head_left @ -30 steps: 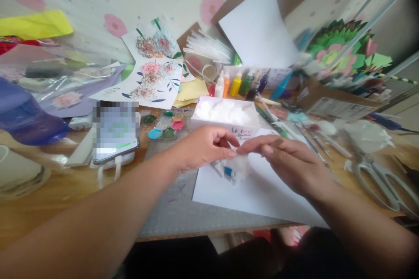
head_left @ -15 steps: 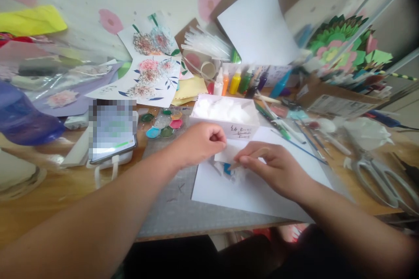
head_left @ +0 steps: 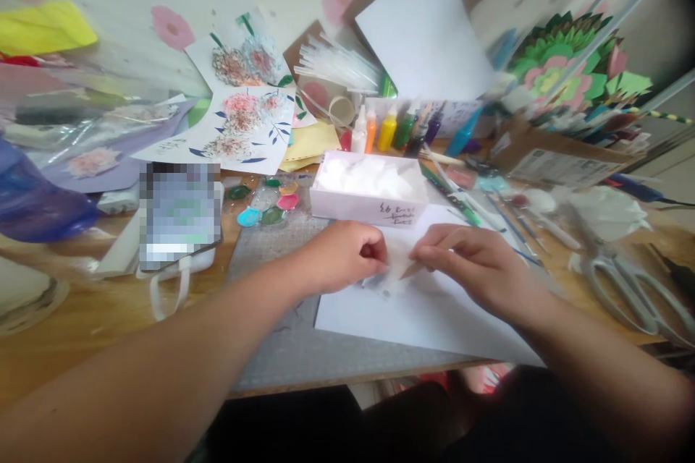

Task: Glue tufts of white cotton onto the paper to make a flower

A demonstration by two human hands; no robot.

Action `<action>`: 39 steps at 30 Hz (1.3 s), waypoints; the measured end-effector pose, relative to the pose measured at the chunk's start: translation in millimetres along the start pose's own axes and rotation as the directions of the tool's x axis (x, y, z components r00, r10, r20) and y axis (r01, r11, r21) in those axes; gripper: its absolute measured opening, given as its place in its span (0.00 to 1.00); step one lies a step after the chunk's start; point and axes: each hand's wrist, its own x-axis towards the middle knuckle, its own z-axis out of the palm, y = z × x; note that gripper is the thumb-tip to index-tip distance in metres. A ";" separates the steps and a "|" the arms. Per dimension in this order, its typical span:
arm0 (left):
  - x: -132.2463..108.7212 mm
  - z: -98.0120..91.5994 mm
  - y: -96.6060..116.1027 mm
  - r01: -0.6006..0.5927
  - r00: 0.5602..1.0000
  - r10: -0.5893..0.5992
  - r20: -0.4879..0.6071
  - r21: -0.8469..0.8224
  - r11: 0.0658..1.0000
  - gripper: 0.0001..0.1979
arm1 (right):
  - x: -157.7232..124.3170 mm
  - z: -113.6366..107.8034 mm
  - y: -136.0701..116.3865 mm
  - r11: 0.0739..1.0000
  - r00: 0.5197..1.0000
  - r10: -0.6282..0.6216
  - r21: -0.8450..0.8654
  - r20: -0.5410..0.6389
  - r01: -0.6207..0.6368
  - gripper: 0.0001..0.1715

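My left hand [head_left: 342, 255] and my right hand [head_left: 478, 268] meet over a white sheet of paper [head_left: 434, 315] on the desk. Both pinch the same small piece of thin white paper [head_left: 398, 257], one at each side, fingers curled in. Just behind the hands stands an open white box [head_left: 369, 192] filled with white tissue pieces.
A phone [head_left: 179, 213] leans at the left beside coloured paint pans [head_left: 266, 206]. Paint bottles [head_left: 388, 130], brushes [head_left: 489, 206] and scissors [head_left: 624, 282] lie at the back and right. Flower paintings [head_left: 244, 126] and a paper flower [head_left: 570, 72] stand behind. A grey cutting mat [head_left: 293, 347] underlies the sheet.
The right hand came back up from the sheet and both hands now hold the white piece between them. The small blue thing seen below the hands is now hidden.
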 end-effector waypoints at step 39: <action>-10.9 -10.8 8.6 -0.060 0.989 0.042 0.145 0.124 0.990 0.10 | 9.0 -17.8 12.1 0.967 0.940 -0.211 0.085 -0.269 0.241 0.16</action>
